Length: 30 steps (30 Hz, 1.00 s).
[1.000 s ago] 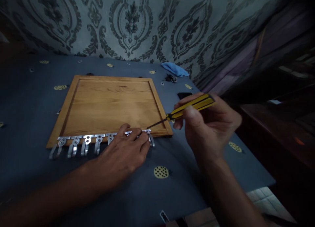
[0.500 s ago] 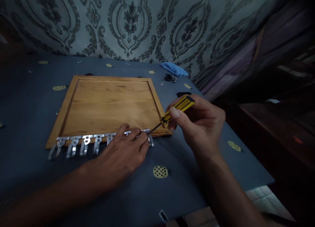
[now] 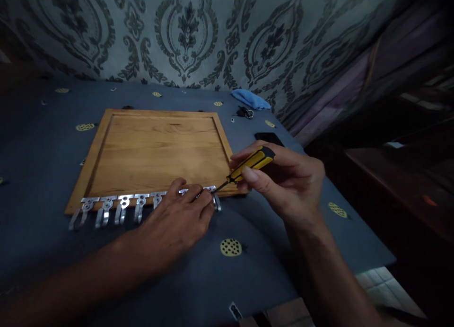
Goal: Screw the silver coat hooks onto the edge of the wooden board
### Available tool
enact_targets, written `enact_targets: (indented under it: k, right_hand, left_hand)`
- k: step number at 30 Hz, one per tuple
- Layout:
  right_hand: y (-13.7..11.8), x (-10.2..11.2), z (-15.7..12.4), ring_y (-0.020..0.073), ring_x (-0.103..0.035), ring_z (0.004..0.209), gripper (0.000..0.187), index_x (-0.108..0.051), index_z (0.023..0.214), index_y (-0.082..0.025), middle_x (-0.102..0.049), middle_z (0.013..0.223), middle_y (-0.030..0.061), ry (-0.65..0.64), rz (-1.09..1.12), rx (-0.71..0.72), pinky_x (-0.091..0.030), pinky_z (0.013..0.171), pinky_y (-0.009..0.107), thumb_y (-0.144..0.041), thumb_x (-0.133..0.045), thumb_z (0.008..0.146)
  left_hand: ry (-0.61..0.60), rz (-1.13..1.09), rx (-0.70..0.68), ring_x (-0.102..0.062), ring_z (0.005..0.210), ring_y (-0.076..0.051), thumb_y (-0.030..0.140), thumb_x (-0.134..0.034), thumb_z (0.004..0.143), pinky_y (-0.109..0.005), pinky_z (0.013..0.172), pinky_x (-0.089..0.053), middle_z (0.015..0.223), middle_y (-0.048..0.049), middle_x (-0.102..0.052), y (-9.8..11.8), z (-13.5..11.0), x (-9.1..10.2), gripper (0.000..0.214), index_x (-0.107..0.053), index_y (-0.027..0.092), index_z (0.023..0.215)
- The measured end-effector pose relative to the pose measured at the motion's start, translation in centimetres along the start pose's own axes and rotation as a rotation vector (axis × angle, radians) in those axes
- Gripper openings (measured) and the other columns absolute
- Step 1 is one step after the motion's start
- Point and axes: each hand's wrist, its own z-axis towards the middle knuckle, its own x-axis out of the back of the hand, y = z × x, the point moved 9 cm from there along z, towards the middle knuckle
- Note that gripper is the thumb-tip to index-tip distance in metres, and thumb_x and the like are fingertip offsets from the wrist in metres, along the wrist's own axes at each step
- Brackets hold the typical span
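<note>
A framed wooden board (image 3: pixel 156 152) lies flat on the blue patterned tablecloth (image 3: pixel 42 175). A metal hook rail (image 3: pixel 117 206) with several hooks runs along the board's near edge. My left hand (image 3: pixel 177 223) presses fingers down on the rail's right end, pinching something small I cannot make out. My right hand (image 3: pixel 283 180) is closed round a yellow and black screwdriver (image 3: pixel 248 163). Its tip touches the rail's right end, just by my left fingertips.
A blue cloth (image 3: pixel 250 99) and a small dark bundle like keys (image 3: pixel 244 112) lie at the back right by the patterned wall. A black flat object (image 3: pixel 268 137) sits behind my right hand. The table's right edge drops to dark furniture (image 3: pixel 397 175).
My right hand drew in to the left and lowered the screwdriver handle, bringing the tip onto the rail's right end. My left hand stayed put.
</note>
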Motion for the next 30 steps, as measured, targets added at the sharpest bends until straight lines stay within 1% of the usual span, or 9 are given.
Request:
enact_targets:
  k: [3, 6, 10, 13, 19, 21, 24, 27, 30]
  right_hand:
    - [0.0, -0.08, -0.14, 0.0121, -0.065, 0.064, 0.009, -0.083, 0.095, -0.026, -0.078, 0.092, 0.0017, -0.045, 0.008, 0.012, -0.052, 0.05, 0.024, -0.026, -0.079, 0.086]
    - [-0.01, -0.29, -0.27, 0.0136, -0.066, 0.067, 0.008, -0.083, 0.094, -0.026, -0.08, 0.096, 0.0033, -0.075, 0.007, 0.021, -0.052, 0.051, 0.025, -0.028, -0.078, 0.088]
    - [0.33, -0.24, -0.41, 0.0159, -0.07, 0.072, 0.013, -0.083, 0.098, -0.027, -0.08, 0.097, 0.004, -0.045, 0.017, -0.007, -0.055, 0.055, 0.026, -0.033, -0.078, 0.088]
    - [0.54, -0.13, -0.41, 0.0139, -0.068, 0.069, 0.015, -0.082, 0.101, -0.027, -0.079, 0.093, 0.0018, -0.012, 0.04, -0.023, -0.055, 0.055, 0.024, -0.035, -0.079, 0.088]
    - [0.47, -0.05, -0.05, 0.01, -0.06, 0.056, 0.017, -0.08, 0.09, -0.025, -0.075, 0.084, 0.0003, 0.002, 0.007, -0.039, -0.052, 0.05, 0.024, -0.041, -0.082, 0.085]
    - [0.32, -0.02, 0.11, 0.0104, -0.06, 0.054, 0.019, -0.078, 0.082, -0.024, -0.073, 0.079, 0.0002, 0.007, -0.007, -0.032, -0.051, 0.049, 0.025, -0.042, -0.085, 0.081]
    - [0.39, 0.09, 0.29, 0.0119, -0.06, 0.054, 0.029, -0.071, 0.071, -0.023, -0.071, 0.074, 0.0004, 0.032, 0.001, -0.043, -0.05, 0.045, 0.026, -0.044, -0.09, 0.073]
    - [0.79, 0.01, 0.35, 0.0113, -0.059, 0.051, 0.033, -0.067, 0.069, -0.022, -0.072, 0.075, 0.0006, 0.039, 0.038, -0.086, -0.049, 0.042, 0.025, -0.045, -0.091, 0.071]
    - [0.85, 0.02, 0.34, 0.0099, -0.059, 0.049, 0.03, -0.071, 0.073, -0.022, -0.072, 0.075, -0.0007, 0.034, 0.053, -0.103, -0.052, 0.043, 0.024, -0.044, -0.091, 0.072]
  left_hand:
    - [-0.013, 0.005, 0.001, -0.062, 0.108, -0.025, 0.018, -0.067, 0.095, -0.044, 0.101, -0.035, 0.117, -0.0102, -0.073, -0.02, 0.04, 0.03, 0.024, -0.068, 0.01, 0.117]
    - [-0.012, 0.003, -0.001, -0.062, 0.108, -0.026, 0.018, -0.067, 0.093, -0.044, 0.101, -0.035, 0.118, -0.0111, -0.073, -0.01, 0.01, 0.07, 0.025, -0.068, 0.009, 0.117]
    - [0.007, -0.002, 0.005, -0.061, 0.108, -0.026, 0.017, -0.066, 0.094, -0.045, 0.102, -0.034, 0.117, -0.0108, -0.072, -0.07, -0.08, 0.02, 0.024, -0.068, 0.01, 0.117]
    - [0.0, -0.004, 0.005, -0.061, 0.108, -0.025, 0.018, -0.064, 0.096, -0.044, 0.103, -0.034, 0.117, -0.0098, -0.072, -0.08, -0.09, -0.16, 0.022, -0.068, 0.011, 0.116]
    - [-0.009, -0.003, 0.012, -0.06, 0.11, -0.025, 0.018, -0.06, 0.099, -0.044, 0.105, -0.033, 0.119, -0.0089, -0.072, -0.13, -0.15, -0.18, 0.022, -0.067, 0.011, 0.118]
    - [-0.009, -0.006, 0.006, -0.06, 0.11, -0.025, 0.018, -0.061, 0.098, -0.044, 0.104, -0.034, 0.118, -0.0091, -0.071, -0.09, -0.16, -0.13, 0.023, -0.067, 0.01, 0.119]
    - [-0.012, -0.011, -0.004, -0.061, 0.108, -0.026, 0.017, -0.063, 0.097, -0.044, 0.101, -0.036, 0.117, -0.0093, -0.072, -0.03, -0.14, -0.09, 0.024, -0.067, 0.009, 0.118]
    - [-0.025, -0.009, -0.004, -0.061, 0.109, -0.026, 0.017, -0.063, 0.096, -0.044, 0.101, -0.036, 0.117, -0.0094, -0.072, 0.0, -0.12, -0.2, 0.024, -0.067, 0.009, 0.119]
    - [-0.039, -0.004, -0.001, -0.06, 0.111, -0.026, 0.018, -0.061, 0.098, -0.045, 0.103, -0.035, 0.119, -0.0092, -0.07, 0.0, -0.16, -0.37, 0.024, -0.066, 0.01, 0.121]
